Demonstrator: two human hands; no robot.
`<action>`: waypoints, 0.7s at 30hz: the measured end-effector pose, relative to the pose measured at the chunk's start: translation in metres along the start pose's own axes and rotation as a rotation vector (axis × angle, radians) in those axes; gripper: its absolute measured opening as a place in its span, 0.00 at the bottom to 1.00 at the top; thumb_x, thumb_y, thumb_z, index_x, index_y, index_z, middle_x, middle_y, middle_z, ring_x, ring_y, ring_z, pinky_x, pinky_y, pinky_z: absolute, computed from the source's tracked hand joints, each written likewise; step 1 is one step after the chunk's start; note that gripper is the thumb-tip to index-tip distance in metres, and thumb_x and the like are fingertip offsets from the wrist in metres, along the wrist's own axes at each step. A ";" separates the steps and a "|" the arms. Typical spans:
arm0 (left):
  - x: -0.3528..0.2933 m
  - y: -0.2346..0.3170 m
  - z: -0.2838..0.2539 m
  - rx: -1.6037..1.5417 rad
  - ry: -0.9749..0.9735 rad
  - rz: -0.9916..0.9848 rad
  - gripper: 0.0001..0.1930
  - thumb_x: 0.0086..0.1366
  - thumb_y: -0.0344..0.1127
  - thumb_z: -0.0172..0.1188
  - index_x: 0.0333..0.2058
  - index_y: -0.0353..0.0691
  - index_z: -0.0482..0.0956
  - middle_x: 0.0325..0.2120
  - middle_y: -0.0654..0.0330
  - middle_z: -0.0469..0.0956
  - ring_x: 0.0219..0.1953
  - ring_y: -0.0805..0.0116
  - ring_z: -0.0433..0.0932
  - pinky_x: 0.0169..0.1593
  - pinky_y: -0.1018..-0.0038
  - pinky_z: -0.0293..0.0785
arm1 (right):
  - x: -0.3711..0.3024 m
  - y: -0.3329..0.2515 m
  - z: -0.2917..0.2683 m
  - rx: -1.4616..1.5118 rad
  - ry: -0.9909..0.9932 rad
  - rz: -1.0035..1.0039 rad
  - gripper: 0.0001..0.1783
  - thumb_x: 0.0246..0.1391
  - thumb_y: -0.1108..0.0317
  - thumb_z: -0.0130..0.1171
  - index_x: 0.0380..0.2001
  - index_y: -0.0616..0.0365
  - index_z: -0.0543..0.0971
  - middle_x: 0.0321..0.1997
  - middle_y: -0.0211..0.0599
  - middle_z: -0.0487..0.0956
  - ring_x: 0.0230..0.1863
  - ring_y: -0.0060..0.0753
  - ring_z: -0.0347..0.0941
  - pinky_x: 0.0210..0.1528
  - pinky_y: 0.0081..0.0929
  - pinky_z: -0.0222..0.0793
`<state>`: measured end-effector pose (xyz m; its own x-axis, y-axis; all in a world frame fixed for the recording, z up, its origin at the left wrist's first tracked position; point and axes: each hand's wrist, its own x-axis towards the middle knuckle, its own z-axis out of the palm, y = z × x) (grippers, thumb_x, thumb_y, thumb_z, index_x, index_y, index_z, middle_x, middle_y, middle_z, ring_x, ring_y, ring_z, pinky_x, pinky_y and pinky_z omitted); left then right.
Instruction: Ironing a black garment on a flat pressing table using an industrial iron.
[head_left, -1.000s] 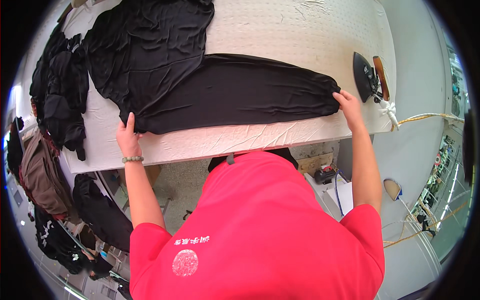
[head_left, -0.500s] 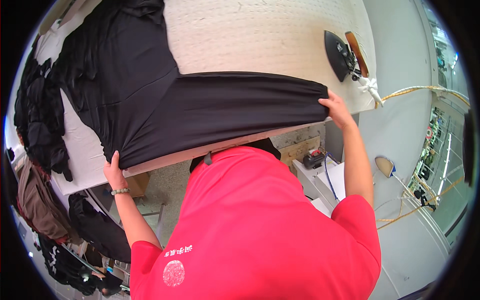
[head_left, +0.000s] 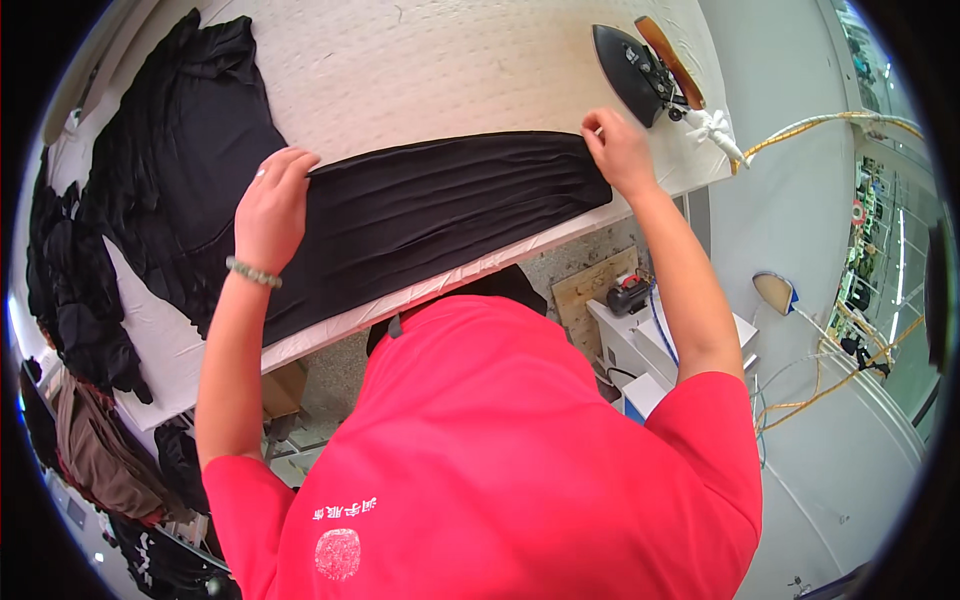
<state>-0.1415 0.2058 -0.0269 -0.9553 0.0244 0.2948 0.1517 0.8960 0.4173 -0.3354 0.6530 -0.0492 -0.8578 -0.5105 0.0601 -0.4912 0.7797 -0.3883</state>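
Nearest: wearer's red short-sleeved shirt (head_left: 480, 450), pale print on the chest. Beyond it, low and left of the bench, a brown garment (head_left: 100, 440) hangs among dark ones; to the right, a black-and-red device (head_left: 629, 295) sits on a white cabinet (head_left: 607, 335).

Bench (head_left: 430, 60) next, covered in pale, wrinkled padding. Black garment (head_left: 190, 150) on it, its sleeve (head_left: 450, 195) laid out lengthwise close to the near edge, long creases running along it.

Left hand (head_left: 272, 205), beaded bracelet (head_left: 254, 272) at the wrist: over the shoulder end of the sleeve, fingers bent, tips at the far edge. Cannot tell whether it pinches cloth. Right hand (head_left: 622, 155): at the cuff end's far corner, fingers curled, thumb near them; grip on the fabric unclear.

Farther left, a black cloth heap (head_left: 90, 310) beside the garment's body. Body spreads away toward the bench's far left. Beyond the right hand, an iron (head_left: 630, 75), brown handle, white wrapping (head_left: 710, 128) near a yellowish hose (head_left: 830, 118).
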 end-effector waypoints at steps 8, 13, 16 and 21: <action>0.021 -0.015 0.008 0.035 -0.384 0.045 0.10 0.59 0.29 0.66 0.40 0.42 0.79 0.36 0.60 0.78 0.43 0.56 0.78 0.45 0.64 0.77 | -0.040 0.001 -0.011 -0.114 -0.094 -0.078 0.09 0.55 0.69 0.68 0.36 0.53 0.77 0.35 0.35 0.78 0.34 0.43 0.78 0.35 0.35 0.75; 0.026 -0.018 0.006 0.060 -0.439 0.071 0.10 0.58 0.31 0.68 0.37 0.42 0.78 0.33 0.61 0.77 0.41 0.57 0.77 0.43 0.65 0.76 | -0.041 0.003 -0.014 -0.081 -0.131 -0.124 0.09 0.54 0.68 0.68 0.37 0.52 0.79 0.36 0.32 0.78 0.34 0.41 0.78 0.35 0.34 0.75; 0.027 -0.019 0.007 0.086 -0.458 0.075 0.10 0.56 0.32 0.70 0.35 0.44 0.78 0.33 0.62 0.76 0.41 0.59 0.77 0.43 0.66 0.77 | -0.035 0.003 -0.018 -0.032 -0.231 -0.015 0.10 0.54 0.68 0.68 0.38 0.51 0.79 0.36 0.31 0.77 0.34 0.39 0.78 0.36 0.33 0.74; 0.029 -0.021 0.005 0.109 -0.499 0.043 0.09 0.56 0.33 0.70 0.33 0.43 0.78 0.33 0.61 0.76 0.41 0.59 0.77 0.42 0.66 0.77 | -0.024 0.001 -0.020 0.012 -0.374 0.054 0.09 0.54 0.67 0.67 0.39 0.49 0.81 0.38 0.32 0.78 0.40 0.39 0.78 0.42 0.36 0.74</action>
<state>-0.1733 0.1895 -0.0318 -0.9578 0.2466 -0.1475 0.1912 0.9301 0.3136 -0.3184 0.6736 -0.0330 -0.7666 -0.5680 -0.2995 -0.4434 0.8056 -0.3930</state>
